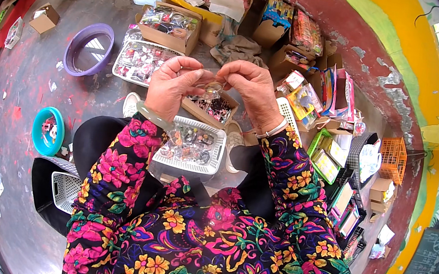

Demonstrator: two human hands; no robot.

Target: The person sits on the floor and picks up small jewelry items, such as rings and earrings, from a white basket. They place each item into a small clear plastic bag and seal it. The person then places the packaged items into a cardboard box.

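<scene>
in the head view, both hands are raised together above the lap, and a small clear round trinket [213,87] sits pinched right between them: the left hand [173,87] closes its thumb and fingertips on the piece's left edge, the right hand [251,91] closes on its right edge, so the piece lies at the meeting point of the fingertips, equally near to each. it looks roundish, with no clear long axis to tell. directly below the hands a white slotted basket [218,153] rests on the knees, holding more small clear-wrapped pieces, and just beyond it stands a small cardboard box [196,110] of dark bits. on the worn red and grey floor [31,77] farther out are a white tray [119,70] of packets, a purple hoop [78,44] to the left, a teal ring [36,131] nearer the left knee, and an orange crate [394,159] well apart at the right, against a yellow-painted wall [412,46].
</scene>
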